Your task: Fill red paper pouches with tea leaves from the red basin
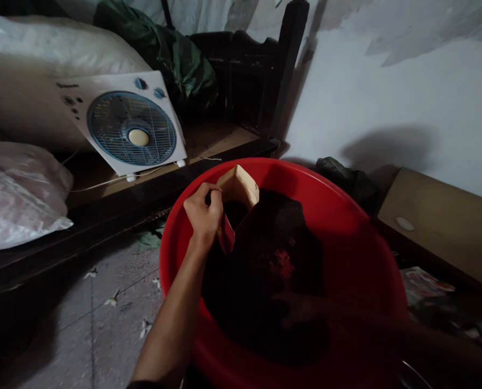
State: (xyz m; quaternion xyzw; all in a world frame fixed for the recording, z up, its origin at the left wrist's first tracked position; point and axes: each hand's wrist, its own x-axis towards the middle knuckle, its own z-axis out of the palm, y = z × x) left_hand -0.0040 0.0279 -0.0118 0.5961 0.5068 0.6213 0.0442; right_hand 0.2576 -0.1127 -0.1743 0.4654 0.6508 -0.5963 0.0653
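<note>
My left hand point(203, 215) is closed on the near left edge of an open paper carton point(247, 186), pale inside and red outside. The carton stands tilted in a big red basin point(358, 232), and something dark lies inside it. A heap of dark, loose-looking stuff point(261, 270) covers much of the basin's bottom; I cannot make out what it is. A reddish patch shows in the heap. Low over the heap, in deep shadow, is my right hand point(295, 309); its fingers are too dark to read.
A white box fan point(138, 135) with a blue ring stands on a wooden platform behind the basin, beside large plastic-wrapped bundles point(22, 194) and a dark green bag point(192, 70). To the right are a tan board point(443, 216) and a white wall. Scraps litter the tiled floor point(103, 324).
</note>
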